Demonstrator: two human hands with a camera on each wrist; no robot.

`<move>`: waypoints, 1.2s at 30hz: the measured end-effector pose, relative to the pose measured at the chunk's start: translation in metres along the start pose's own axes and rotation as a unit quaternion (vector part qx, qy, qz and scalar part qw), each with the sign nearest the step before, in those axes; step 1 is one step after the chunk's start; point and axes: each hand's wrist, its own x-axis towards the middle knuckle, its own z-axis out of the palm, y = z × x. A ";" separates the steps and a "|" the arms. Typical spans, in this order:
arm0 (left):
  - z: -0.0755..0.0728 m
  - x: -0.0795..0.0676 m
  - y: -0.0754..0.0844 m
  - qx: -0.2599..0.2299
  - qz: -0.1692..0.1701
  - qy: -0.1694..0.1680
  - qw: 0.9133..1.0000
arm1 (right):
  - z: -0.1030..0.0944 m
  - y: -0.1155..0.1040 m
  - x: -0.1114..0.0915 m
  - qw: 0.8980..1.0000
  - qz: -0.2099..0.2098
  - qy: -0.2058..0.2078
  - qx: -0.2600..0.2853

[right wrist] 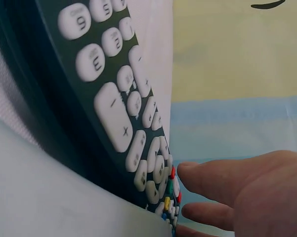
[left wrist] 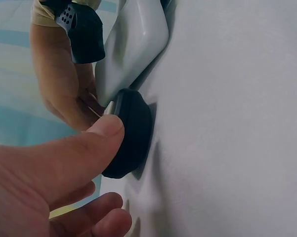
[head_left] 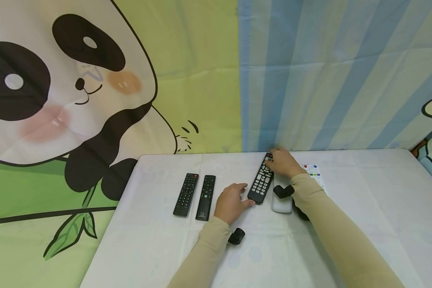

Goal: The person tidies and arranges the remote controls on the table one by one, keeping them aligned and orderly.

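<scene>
A black remote control [head_left: 261,180] with white buttons lies slanted on the table in the head view, between the two hands. My left hand [head_left: 231,203] is at its near end; the thumb [left wrist: 106,127] touches the edge in the left wrist view, while the other fingers stay off it. My right hand [head_left: 285,162] is at the far end, fingers extended by the coloured buttons [right wrist: 173,173]; whether they press it is hard to see. Right beside it lies a white remote-like piece [head_left: 282,204], partly under the right wrist.
Two slim black remotes, one [head_left: 186,195] and another [head_left: 205,198], lie side by side to the left. A white remote with coloured buttons [head_left: 312,171] shows partly behind the right forearm. A patterned curtain [head_left: 209,80] hangs along the back edge of the white table [head_left: 158,240].
</scene>
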 end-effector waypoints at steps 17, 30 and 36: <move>0.003 0.003 0.005 0.005 0.003 -0.023 1.000 | 0.003 0.003 0.002 1.000 0.007 0.006 -0.014; 0.000 0.001 0.002 0.011 0.004 -0.022 1.000 | 0.000 -0.004 -0.001 1.000 -0.008 0.029 -0.001; -0.005 -0.003 0.000 0.006 0.003 -0.016 1.000 | -0.001 -0.011 -0.003 0.999 -0.015 0.038 0.009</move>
